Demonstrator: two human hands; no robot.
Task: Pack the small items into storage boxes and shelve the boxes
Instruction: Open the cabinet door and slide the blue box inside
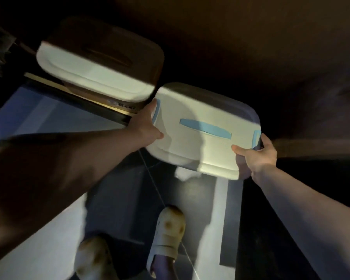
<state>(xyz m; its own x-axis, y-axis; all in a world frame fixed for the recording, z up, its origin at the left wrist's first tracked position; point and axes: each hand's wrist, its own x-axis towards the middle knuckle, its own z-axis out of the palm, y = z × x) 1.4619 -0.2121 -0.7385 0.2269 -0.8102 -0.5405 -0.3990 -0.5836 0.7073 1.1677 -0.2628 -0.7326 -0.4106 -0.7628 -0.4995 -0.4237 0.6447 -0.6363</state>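
Both hands grip a white storage box with blue latches [202, 130], the left hand [148, 126] at one end, the right hand [257, 152] at the other. It is beside a second white box [101, 71], at a dark shelf [251, 47] whose inside is hard to see.

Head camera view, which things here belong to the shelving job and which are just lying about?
Part of the job:
- box with blue handle, gripped at its ends by left hand and right hand
- second white-lidded box, beside it

Just lying about:
- white crumpled thing on the floor
- thin cord
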